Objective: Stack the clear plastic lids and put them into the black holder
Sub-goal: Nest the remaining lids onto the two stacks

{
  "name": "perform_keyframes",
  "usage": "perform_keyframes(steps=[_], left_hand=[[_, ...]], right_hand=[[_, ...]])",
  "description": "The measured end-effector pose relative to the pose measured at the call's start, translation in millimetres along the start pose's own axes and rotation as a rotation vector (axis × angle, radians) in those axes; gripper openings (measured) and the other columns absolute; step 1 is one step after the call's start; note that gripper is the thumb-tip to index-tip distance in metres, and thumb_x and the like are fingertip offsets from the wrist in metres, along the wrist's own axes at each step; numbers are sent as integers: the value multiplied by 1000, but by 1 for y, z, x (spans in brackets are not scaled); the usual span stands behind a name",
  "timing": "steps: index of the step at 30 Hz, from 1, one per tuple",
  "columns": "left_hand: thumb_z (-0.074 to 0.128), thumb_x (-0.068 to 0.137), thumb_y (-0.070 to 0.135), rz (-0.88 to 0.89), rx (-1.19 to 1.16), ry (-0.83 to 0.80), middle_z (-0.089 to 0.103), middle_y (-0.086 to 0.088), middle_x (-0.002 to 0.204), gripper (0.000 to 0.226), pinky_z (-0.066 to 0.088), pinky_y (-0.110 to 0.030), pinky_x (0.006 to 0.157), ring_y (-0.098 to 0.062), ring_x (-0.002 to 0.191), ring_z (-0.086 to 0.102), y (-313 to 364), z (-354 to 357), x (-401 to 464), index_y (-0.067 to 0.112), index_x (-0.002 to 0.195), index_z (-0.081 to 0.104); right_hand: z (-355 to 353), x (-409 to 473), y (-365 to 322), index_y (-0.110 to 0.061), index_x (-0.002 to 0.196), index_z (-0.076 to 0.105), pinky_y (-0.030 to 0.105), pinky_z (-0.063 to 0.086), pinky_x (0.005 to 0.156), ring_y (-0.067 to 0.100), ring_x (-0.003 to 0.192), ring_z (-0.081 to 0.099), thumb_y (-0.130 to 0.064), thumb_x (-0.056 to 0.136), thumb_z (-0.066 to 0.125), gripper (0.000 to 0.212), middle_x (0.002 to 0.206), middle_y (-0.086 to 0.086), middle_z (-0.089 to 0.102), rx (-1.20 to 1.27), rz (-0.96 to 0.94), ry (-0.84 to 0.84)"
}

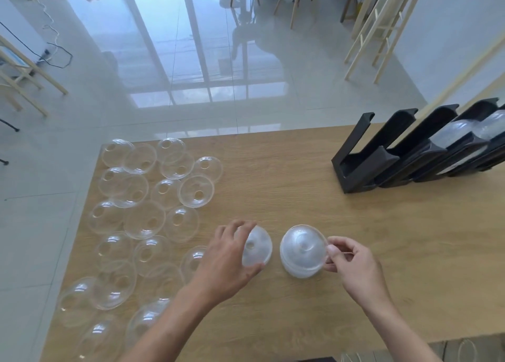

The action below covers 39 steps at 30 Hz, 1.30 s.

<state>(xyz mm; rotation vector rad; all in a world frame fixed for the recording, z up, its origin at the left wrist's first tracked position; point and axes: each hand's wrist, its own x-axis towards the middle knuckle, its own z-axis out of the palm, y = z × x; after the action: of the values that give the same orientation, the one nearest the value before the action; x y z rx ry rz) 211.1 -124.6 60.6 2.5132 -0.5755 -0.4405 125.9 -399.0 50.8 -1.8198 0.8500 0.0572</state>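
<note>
Wooden table (pixel 300 170); left hand (pixel 228 255) clamps single dome lid (pixel 258 248), right hand (pixel 352 263) pinches lid stack (pixel 302 251) rim. Light, flimsy, slippery; grip rims.

No readable text, labels or numbers, black holder (pixel 382 156) perhaps bears a blurred white strip

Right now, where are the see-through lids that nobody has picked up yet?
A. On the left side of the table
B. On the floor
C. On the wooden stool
A: the loose lids lie spread over the left part of the wooden table, while the black holder stands at the far right.
</note>
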Motion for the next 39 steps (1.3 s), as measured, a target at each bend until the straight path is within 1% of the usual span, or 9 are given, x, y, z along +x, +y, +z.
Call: perform_keyframes(steps=[3,6,10,16,20,24,27,36,39], left_hand=[[77,87,55,-44,-5,-17,23,6,167,96,38,-42,119,-19,152,25,0,8,-1,40,163,20],[78,85,57,-45,-5,-20,24,1,168,102,39,-41,119,-22,152,29,-1,15,1,38,163,16],[79,82,56,-17,28,20,26,1,166,104,42,-36,112,-23,148,36,-1,27,1,38,161,14],[81,84,44,-3,15,34,21,-5,166,104,44,-39,111,-29,147,33,2,43,-8,35,160,11],[78,89,44,-5,25,27,15,-9,168,103,43,-42,113,-32,148,31,8,50,-17,33,163,8],[74,92,47,-34,23,36,18,-11,170,104,36,-40,117,-29,156,20,15,54,-23,35,165,0],[73,92,48,-60,50,69,18,-9,170,105,38,-37,114,-26,155,21,21,56,-25,38,164,-2],[77,88,44,-143,-21,144,25,-7,164,102,50,-40,103,-28,144,38,33,64,-30,37,165,12],[78,86,46,-150,-36,164,28,-6,163,104,51,-42,103,-26,145,41,34,68,-32,37,165,11]], right_hand=[[3,-10,3,-30,135,64,32,59,92,1,104,67,-52,101,61,40,123,-12,66,-202,-175,83],[15,-23,3,-38,157,36,32,41,108,-2,135,42,-78,85,67,88,149,-23,38,-324,-280,-57],[39,-27,6,-34,163,20,35,39,115,9,150,33,-78,76,76,112,164,-13,31,-415,-314,-65],[52,-29,14,-36,160,23,26,43,102,5,134,43,-61,79,85,105,150,-14,36,-327,-346,53],[53,-31,25,-33,160,22,34,46,111,8,142,39,-43,78,92,109,155,-12,32,-263,-385,71],[57,-27,25,-33,158,20,40,42,116,16,150,33,-62,71,91,116,161,-8,27,-229,-369,90],[59,-18,20,-34,155,24,37,51,105,13,136,45,-72,70,85,111,150,-8,38,-233,-357,99],[38,7,26,-43,153,31,33,52,96,16,124,53,-69,70,84,102,139,-7,45,-309,-432,0],[27,11,28,-49,152,33,19,46,89,12,122,53,-69,68,84,100,135,-12,45,-235,-429,-75]])
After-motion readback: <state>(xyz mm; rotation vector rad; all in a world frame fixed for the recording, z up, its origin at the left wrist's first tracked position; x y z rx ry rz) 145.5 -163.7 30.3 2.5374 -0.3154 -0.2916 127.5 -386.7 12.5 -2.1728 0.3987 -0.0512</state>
